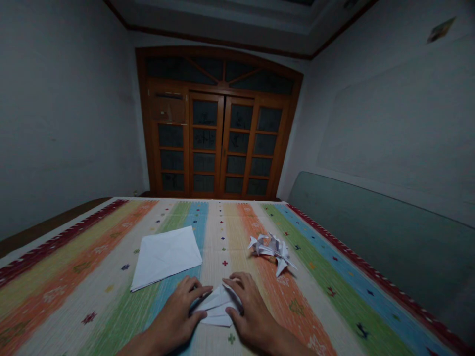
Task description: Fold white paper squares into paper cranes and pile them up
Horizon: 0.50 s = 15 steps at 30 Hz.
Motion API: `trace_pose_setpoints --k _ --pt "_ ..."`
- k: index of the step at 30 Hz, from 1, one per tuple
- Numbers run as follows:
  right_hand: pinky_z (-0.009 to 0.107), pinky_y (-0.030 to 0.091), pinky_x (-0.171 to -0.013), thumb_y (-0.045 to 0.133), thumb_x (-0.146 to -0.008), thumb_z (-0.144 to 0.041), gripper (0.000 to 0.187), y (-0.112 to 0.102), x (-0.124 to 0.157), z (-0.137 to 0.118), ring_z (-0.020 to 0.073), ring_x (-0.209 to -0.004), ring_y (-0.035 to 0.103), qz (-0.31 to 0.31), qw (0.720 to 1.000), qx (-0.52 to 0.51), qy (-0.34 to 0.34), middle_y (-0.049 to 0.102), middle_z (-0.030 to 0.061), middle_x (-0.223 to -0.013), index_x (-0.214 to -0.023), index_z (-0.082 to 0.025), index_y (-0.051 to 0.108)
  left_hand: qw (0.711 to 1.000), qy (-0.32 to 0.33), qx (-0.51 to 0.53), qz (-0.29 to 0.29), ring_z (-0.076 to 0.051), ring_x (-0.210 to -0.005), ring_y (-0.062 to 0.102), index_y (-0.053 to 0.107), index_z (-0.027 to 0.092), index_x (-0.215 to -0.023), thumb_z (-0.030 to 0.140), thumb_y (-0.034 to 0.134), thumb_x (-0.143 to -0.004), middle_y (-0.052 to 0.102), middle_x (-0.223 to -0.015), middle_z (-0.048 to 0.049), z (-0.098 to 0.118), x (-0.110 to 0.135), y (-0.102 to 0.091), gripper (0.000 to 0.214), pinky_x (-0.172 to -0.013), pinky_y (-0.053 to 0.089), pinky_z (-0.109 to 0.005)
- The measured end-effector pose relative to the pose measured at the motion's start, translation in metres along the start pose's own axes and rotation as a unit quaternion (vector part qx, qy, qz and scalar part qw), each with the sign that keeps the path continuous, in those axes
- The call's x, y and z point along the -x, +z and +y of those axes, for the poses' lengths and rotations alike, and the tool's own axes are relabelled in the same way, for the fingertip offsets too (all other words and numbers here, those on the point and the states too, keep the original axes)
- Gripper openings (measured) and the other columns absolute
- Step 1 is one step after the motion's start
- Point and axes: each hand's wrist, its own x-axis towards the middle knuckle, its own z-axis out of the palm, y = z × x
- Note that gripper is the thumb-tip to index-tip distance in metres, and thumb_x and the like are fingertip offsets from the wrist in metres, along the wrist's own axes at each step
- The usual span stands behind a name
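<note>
A small white piece of folded paper (217,307) lies near the front of the table, with several creased layers showing. My left hand (181,312) grips its left side, thumb on top and fingers curled around the edge. On the opposite side, my right hand (249,307) pinches the paper with its thumb low and its index finger near the top point. Parts of the paper's left and right edges are hidden under my fingers. To the upper left of my hands rests a flat stack of white paper sheets (166,257).
Several finished white origami pieces (272,251) sit in a cluster on the right. A striped, colourful cloth (111,296) covers the table. Along the right side stands a pale bench back (371,212). Wooden glass-paned doors (222,143) are at the far end.
</note>
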Motion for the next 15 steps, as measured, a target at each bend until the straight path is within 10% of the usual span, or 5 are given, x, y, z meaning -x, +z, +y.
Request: trace_pose_setpoints --k 15 --pt "0.051 0.039 -0.122 0.055 -0.093 -0.012 0.064 0.004 0.007 0.0097 0.0299 -0.149 0.041 -0.074 0.996 0.015 -0.041 0.049 0.0156 -0.158 -0.155 -0.019 0.042 0.999 0.034 0.005 -0.017 -0.025 -0.103 0.06 0.077 0.031 -0.12 0.011 0.069 -0.089 0.064 -0.11 -0.0062 0.0024 0.0021 -0.0008 0.038 -0.094 0.047 -0.037"
